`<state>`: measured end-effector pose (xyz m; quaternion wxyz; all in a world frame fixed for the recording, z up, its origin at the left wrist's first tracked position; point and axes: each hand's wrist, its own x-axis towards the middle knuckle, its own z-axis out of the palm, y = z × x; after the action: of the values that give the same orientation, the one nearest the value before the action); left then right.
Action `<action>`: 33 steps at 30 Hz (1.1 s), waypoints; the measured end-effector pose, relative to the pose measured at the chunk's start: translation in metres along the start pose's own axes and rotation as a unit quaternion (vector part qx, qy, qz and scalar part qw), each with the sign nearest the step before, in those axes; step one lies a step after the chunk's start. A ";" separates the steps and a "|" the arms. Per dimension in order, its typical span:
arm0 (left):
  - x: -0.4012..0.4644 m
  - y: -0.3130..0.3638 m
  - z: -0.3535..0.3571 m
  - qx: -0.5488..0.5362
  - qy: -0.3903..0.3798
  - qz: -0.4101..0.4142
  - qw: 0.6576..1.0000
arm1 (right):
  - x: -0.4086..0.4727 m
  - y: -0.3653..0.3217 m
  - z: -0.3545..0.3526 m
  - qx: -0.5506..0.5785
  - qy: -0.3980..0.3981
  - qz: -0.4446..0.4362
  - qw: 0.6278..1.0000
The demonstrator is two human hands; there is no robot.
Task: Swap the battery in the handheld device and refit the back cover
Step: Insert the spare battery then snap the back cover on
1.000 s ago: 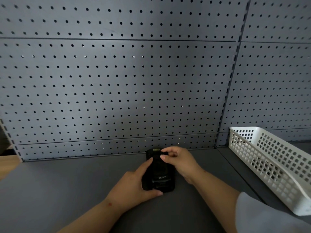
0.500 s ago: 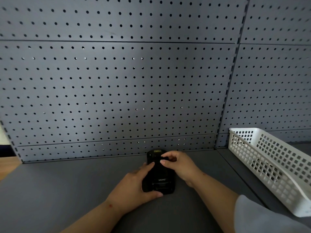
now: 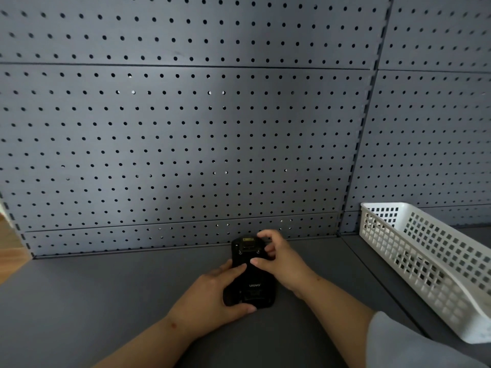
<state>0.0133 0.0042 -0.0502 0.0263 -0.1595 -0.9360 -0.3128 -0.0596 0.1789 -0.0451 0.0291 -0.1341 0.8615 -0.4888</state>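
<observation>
A black handheld device [image 3: 252,281] lies back side up on the grey shelf, close to the pegboard wall, with white "urovo" lettering on its back cover. My left hand [image 3: 210,298] grips its left and near edge, thumb under the bottom end and a finger on the cover. My right hand [image 3: 279,257] holds its right upper side, thumb pressed on the cover and fingers curled round the top right corner. The yellowish window at the device's top end shows between my fingers. No loose battery is visible.
A white plastic lattice basket [image 3: 425,264] stands at the right on the neighbouring shelf section. A grey pegboard wall [image 3: 186,142] rises directly behind the device. A wooden surface [image 3: 10,248] shows at the far left edge.
My right hand has slid from over the device's top end to its right side, uncovering the top. My left hand's finger has crept further onto the back cover. The device stays in place.
</observation>
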 end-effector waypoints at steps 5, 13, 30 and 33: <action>0.000 0.000 -0.002 -0.015 0.000 -0.006 1.000 | 0.001 -0.002 -0.002 -0.010 -0.008 0.022 1.000; 0.000 0.004 -0.001 0.003 -0.001 0.000 1.000 | -0.005 -0.002 -0.014 -0.245 -0.036 -0.088 0.965; 0.000 0.005 0.004 0.039 0.011 -0.010 0.999 | -0.006 -0.002 -0.014 -0.430 0.022 -0.180 0.884; 0.000 0.004 0.005 0.042 0.012 -0.009 0.999 | -0.007 -0.006 -0.011 -0.419 0.026 -0.173 0.891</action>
<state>0.0147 0.0103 -0.0516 0.0414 -0.1465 -0.9491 -0.2757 -0.0538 0.1868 -0.0348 -0.1370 -0.2678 0.9501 -0.0830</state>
